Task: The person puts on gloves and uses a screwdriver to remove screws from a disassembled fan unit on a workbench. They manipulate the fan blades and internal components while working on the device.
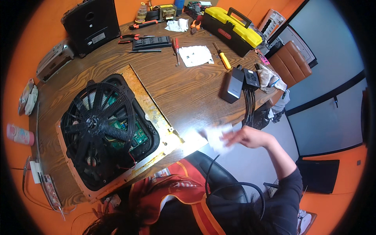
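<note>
My right hand (250, 137) reaches past the table's near right edge, its fingers pinching a crumpled white tissue (217, 139). Tissue and fingertips are smeared by motion. To their left lies an opened appliance on a rusty metal panel (150, 105). A black ribbed fan-like frame (93, 123) covers much of its black housing, and a green circuit board (137, 135) shows beneath. What seems to be my left hand (113, 201) peeks out at the panel's lower edge, mostly hidden behind dark hair; its fingers cannot be made out.
Toward the back lie a yellow-handled screwdriver (222, 57), a red screwdriver (176, 51), a white cloth (196, 56), a bit set (152, 43) and a yellow-black toolbox (231, 29). A dark box-shaped device (232, 85) with cables stands at the right edge. A black chair (207, 166) is close by.
</note>
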### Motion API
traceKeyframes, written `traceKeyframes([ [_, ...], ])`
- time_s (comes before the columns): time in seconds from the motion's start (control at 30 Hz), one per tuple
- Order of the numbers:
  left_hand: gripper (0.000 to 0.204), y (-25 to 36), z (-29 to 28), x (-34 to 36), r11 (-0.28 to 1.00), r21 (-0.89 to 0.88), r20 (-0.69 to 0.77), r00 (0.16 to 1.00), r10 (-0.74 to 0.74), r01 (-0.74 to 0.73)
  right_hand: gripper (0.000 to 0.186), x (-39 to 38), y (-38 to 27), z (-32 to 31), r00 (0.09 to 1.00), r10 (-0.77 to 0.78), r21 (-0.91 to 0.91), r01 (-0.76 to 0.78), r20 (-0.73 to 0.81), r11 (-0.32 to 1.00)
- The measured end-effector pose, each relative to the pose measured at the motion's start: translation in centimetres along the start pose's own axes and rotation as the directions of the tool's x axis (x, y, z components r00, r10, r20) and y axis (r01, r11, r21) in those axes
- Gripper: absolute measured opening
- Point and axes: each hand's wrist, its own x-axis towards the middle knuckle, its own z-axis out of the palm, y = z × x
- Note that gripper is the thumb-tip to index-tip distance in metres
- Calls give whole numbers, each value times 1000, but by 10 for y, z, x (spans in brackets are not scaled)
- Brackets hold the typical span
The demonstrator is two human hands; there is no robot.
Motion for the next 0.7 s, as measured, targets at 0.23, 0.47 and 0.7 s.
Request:
traceKeyframes([
  [0.23,27,14,7,55,1000,11,-78,997,-23,24,32,24,-16,-37,925,-67,207,154,-374,966],
  [0.47,26,21,22,87,1000,11,-112,994,-18,19,88,140,13,-33,857,76,-716,-471,-510,515],
  [0.7,26,22,40,106,1000,-10,-125,992,7,-8,109,167,19,-17,687,117,-607,-698,-717,380],
])
